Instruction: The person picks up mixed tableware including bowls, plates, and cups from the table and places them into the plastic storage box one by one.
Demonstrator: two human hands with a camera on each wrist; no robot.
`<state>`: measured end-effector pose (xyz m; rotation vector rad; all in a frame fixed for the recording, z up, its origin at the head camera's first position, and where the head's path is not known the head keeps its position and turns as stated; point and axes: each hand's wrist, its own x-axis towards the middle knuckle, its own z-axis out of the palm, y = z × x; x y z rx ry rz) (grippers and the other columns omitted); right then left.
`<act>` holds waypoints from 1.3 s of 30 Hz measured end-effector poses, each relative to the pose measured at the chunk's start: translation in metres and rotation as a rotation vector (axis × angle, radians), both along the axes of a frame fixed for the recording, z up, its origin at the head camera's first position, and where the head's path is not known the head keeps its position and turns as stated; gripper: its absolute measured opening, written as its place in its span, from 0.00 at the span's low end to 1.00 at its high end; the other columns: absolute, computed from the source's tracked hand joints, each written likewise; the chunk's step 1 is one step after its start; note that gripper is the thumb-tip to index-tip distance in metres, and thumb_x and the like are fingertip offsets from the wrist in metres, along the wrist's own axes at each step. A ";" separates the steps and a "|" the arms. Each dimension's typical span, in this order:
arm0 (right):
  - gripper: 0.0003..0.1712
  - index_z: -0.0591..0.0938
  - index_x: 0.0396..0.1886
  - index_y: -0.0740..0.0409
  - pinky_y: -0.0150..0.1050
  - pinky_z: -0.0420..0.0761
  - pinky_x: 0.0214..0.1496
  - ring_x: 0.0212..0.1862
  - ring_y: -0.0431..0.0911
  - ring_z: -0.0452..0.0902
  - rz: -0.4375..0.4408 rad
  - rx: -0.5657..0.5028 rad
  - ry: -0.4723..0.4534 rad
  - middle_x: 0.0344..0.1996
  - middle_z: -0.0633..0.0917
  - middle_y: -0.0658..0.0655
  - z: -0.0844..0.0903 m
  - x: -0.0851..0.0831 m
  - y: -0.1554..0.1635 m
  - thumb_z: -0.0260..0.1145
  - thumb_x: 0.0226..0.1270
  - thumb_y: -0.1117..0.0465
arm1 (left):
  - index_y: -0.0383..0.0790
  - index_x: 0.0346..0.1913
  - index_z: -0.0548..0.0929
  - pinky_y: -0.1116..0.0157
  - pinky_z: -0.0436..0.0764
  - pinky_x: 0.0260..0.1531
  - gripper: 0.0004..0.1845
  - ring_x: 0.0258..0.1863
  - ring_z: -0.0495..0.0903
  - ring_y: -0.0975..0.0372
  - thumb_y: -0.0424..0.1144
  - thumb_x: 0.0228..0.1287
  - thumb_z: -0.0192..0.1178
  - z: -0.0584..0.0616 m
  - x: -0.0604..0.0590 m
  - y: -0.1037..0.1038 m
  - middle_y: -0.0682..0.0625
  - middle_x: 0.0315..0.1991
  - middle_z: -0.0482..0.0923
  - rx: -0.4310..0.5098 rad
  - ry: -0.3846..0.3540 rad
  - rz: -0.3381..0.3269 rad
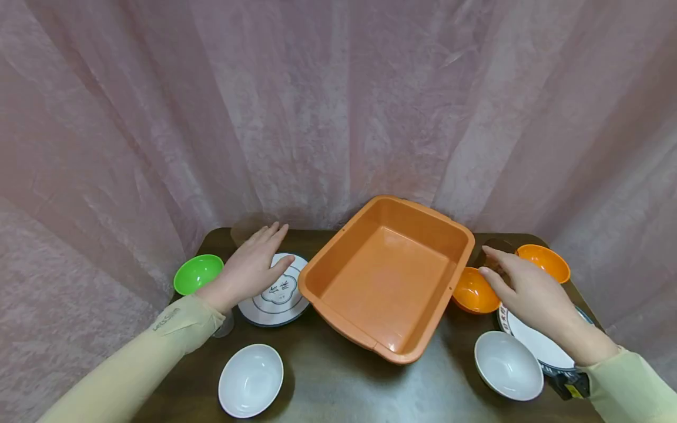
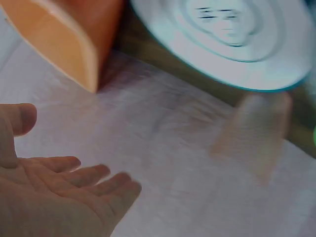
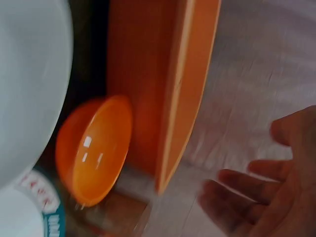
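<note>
**Both hands hover over the dishes beside an empty orange tub**

The left hand (image 1: 252, 267) hangs with fingers straight and loosely spread above the patterned plate (image 1: 275, 294), holding nothing; the left wrist view shows an open palm. The right hand (image 1: 523, 291) is likewise spread and empty, its fingertips over the near orange bowl (image 1: 472, 291), just beside the orange tub (image 1: 388, 276). Judged from this, the step in hand is a reach toward a first dish. The next move seems to call for lowering the fingers onto a rim and closing round it.

The tub has nothing in it. Both white bowls (image 1: 251, 380) (image 1: 508, 365) look empty, as do the green bowl (image 1: 198, 272) and the far orange bowl (image 1: 543, 261). A rimmed plate (image 1: 545, 346) lies under the right wrist.
</note>
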<state>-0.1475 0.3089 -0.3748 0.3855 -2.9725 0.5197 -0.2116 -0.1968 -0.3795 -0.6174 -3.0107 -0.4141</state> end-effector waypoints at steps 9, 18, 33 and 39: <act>0.56 0.44 0.78 0.78 0.71 0.73 0.57 0.66 0.77 0.66 -0.040 -0.046 -0.329 0.70 0.63 0.82 0.007 -0.022 -0.032 0.52 0.79 0.35 | 0.39 0.82 0.53 0.50 0.59 0.74 0.35 0.78 0.57 0.50 0.52 0.82 0.46 0.019 -0.039 0.062 0.42 0.80 0.56 0.017 -0.237 -0.076; 0.70 0.29 0.74 0.82 0.58 0.83 0.53 0.53 0.68 0.81 -0.095 -0.073 -0.571 0.68 0.61 0.87 -0.007 -0.061 -0.033 0.54 0.73 0.29 | 0.33 0.82 0.42 0.56 0.56 0.76 0.35 0.79 0.53 0.51 0.46 0.85 0.40 0.002 -0.085 0.095 0.39 0.82 0.47 -0.045 -0.472 -0.107; 0.52 0.53 0.71 0.79 0.45 0.85 0.38 0.39 0.54 0.79 -0.071 -0.235 -0.589 0.42 0.80 0.67 -0.025 -0.058 -0.027 0.66 0.73 0.42 | 0.43 0.82 0.55 0.56 0.65 0.71 0.32 0.75 0.63 0.53 0.42 0.82 0.49 -0.013 -0.097 0.112 0.46 0.77 0.62 -0.163 -0.382 -0.051; 0.51 0.49 0.74 0.75 0.44 0.83 0.36 0.36 0.53 0.78 -0.052 -0.336 -0.548 0.41 0.80 0.67 -0.031 -0.053 -0.030 0.68 0.73 0.50 | 0.48 0.82 0.57 0.56 0.67 0.69 0.31 0.74 0.64 0.53 0.40 0.81 0.50 -0.012 -0.095 0.111 0.47 0.77 0.64 -0.101 -0.423 -0.031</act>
